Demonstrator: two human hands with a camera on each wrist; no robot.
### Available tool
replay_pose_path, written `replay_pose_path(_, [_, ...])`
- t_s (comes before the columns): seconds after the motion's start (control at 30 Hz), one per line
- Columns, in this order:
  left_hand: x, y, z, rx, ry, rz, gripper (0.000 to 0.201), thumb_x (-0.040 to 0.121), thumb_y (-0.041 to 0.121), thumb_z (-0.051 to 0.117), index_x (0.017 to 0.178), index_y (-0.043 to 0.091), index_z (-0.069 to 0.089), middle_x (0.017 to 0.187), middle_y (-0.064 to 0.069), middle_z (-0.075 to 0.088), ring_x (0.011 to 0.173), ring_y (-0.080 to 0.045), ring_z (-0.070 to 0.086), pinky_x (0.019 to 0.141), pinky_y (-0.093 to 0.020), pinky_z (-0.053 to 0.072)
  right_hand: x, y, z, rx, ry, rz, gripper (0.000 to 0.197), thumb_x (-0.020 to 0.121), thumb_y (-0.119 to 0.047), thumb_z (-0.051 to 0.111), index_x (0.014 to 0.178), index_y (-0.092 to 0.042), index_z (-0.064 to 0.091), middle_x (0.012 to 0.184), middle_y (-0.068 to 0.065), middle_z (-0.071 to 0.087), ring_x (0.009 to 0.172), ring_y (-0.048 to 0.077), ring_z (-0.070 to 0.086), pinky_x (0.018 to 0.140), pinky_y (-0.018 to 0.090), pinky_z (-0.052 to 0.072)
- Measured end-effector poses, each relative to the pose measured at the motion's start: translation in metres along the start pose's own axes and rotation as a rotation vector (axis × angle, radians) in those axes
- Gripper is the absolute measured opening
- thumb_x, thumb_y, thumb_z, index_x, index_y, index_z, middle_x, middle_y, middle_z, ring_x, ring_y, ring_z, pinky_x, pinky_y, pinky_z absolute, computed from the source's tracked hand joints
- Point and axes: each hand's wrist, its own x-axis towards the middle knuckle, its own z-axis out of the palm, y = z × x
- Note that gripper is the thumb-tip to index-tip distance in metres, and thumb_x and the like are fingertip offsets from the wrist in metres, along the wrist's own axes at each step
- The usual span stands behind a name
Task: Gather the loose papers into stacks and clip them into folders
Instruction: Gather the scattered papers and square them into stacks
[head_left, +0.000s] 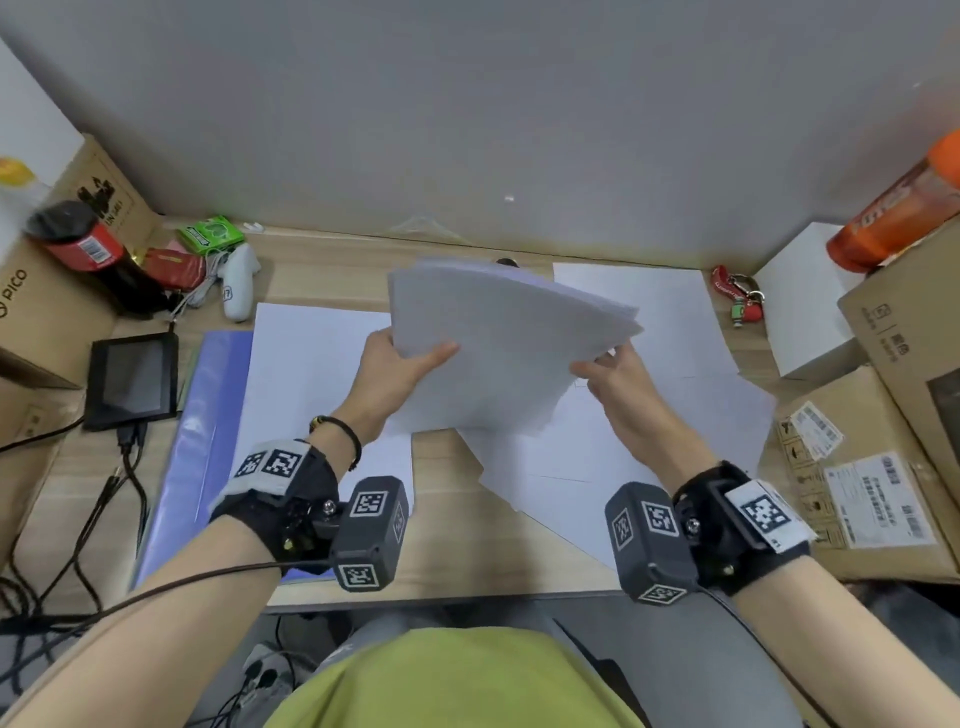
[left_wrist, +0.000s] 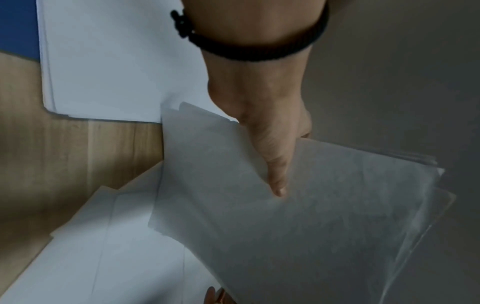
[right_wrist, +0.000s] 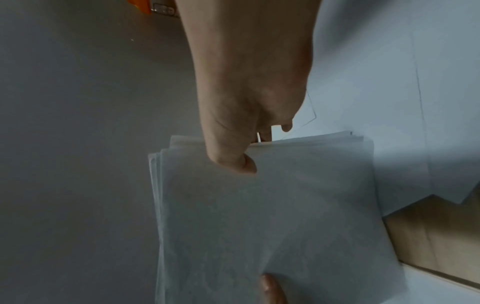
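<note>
A stack of white papers (head_left: 509, 338) is lifted above the desk, its edges slightly fanned. My left hand (head_left: 400, 369) grips its left edge, thumb lying across the top sheet (left_wrist: 275, 174). My right hand (head_left: 613, 379) pinches the right edge (right_wrist: 259, 205), thumb on top. A neat white pile (head_left: 311, 374) lies on an open blue folder (head_left: 202, 415) at the left. Loose sheets (head_left: 649, 431) spread over the desk at the right, under the lifted stack.
Cardboard boxes (head_left: 893, 415) line the right edge, with a white box (head_left: 805, 301) and an orange bottle (head_left: 898, 208). At the left stand a dark tablet (head_left: 132, 379), cables, a white controller (head_left: 239, 286), a red can (head_left: 83, 239) and another box. A grey wall closes the back.
</note>
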Motion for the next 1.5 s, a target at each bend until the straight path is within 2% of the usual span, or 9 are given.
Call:
replay_pose_path(0.2, [-0.003,0.037,0.001,-0.051,-0.007,0.142,0.016,0.078,0.022,0.079,0.092,0.025,0.072,0.094,0.009,0.076,0.09,-0.01,0.072,0.079,-0.025,0.058,-0.002,-0.035,-0.014,0.143,0.053,-0.199,0.035,0.09,0.0,0.052,0.12,-0.017,0.047,0.11,-0.002,0.067,0.101,0.011,0.065,0.089,0.024,0.051])
replay_pose_path(0.33, [-0.005,0.012,0.002,0.025,-0.065,0.041,0.033,0.077,0.023,0.08,0.107,0.021,0.068,0.103,0.007,0.074,0.097,-0.012,0.07,0.077,-0.024,0.056,-0.001,0.001,-0.012,0.059,-0.008,-0.065,0.043,0.091,-0.004,0.051,0.126,-0.026,0.041,0.127,-0.005,0.059,0.118,0.013,0.056,0.095,0.028,0.044])
replay_pose_path(0.5, [-0.009,-0.022,0.008,0.128,-0.048,-0.073,0.042,0.085,0.029,0.073,0.123,0.016,0.061,0.112,0.005,0.068,0.105,-0.014,0.065,0.085,-0.027,0.053,-0.003,0.04,-0.004,-0.086,-0.122,0.109,0.035,0.098,-0.015,0.043,0.132,-0.024,0.046,0.119,-0.017,0.056,0.11,-0.003,0.05,0.081,0.015,0.036])
replay_pose_path(0.77, [-0.006,0.019,0.02,-0.001,0.061,0.089,0.035,0.081,0.019,0.077,0.113,0.025,0.065,0.109,0.009,0.071,0.099,-0.006,0.068,0.084,-0.023,0.055,0.013,-0.005,-0.02,0.021,-0.016,-0.12,0.029,0.098,-0.011,0.043,0.117,-0.027,0.058,0.116,-0.016,0.065,0.106,0.0,0.061,0.081,0.013,0.047])
replay_pose_path(0.97, [-0.022,-0.031,0.028,0.156,0.015,-0.039,0.035,0.094,0.019,0.061,0.128,0.021,0.053,0.115,0.013,0.063,0.11,-0.008,0.06,0.09,-0.024,0.05,0.013,0.046,-0.03,-0.198,-0.116,0.09,0.029,0.101,-0.023,0.037,0.125,-0.023,0.053,0.127,-0.007,0.058,0.116,0.014,0.051,0.09,0.029,0.033])
replay_pose_path(1.13, [-0.025,-0.028,0.024,0.179,0.061,0.006,0.037,0.094,0.02,0.06,0.128,0.028,0.048,0.119,0.016,0.061,0.105,0.003,0.06,0.083,-0.016,0.051,0.029,0.05,-0.025,-0.144,0.074,0.014,0.02,0.097,-0.016,0.039,0.1,0.001,0.049,0.087,0.011,0.045,0.08,0.018,0.039,0.065,0.029,0.032])
replay_pose_path(1.27, [-0.026,-0.049,0.006,0.265,-0.012,-0.169,0.045,0.096,0.008,0.046,0.137,0.022,0.037,0.132,0.006,0.051,0.123,-0.015,0.051,0.101,-0.033,0.044,0.031,0.067,-0.008,-0.138,0.003,0.102,0.029,0.096,-0.009,0.036,0.12,-0.012,0.052,0.104,0.01,0.059,0.087,0.02,0.053,0.071,0.027,0.04])
replay_pose_path(1.37, [-0.033,-0.066,-0.012,0.261,0.024,-0.281,0.047,0.092,-0.001,0.049,0.136,0.015,0.041,0.129,-0.004,0.054,0.119,-0.023,0.053,0.095,-0.035,0.047,0.022,0.087,0.015,-0.093,-0.029,0.247,0.034,0.096,-0.009,0.042,0.129,-0.017,0.04,0.118,0.007,0.056,0.101,0.026,0.058,0.068,0.025,0.044])
replay_pose_path(1.5, [-0.036,-0.069,-0.046,0.242,0.123,-0.302,0.041,0.094,0.003,0.052,0.129,0.022,0.045,0.132,-0.01,0.054,0.118,-0.028,0.054,0.093,-0.042,0.05,0.022,0.105,0.05,-0.057,-0.052,0.401,0.038,0.098,-0.014,0.045,0.131,-0.016,0.029,0.109,0.011,0.049,0.09,0.023,0.05,0.074,0.031,0.043])
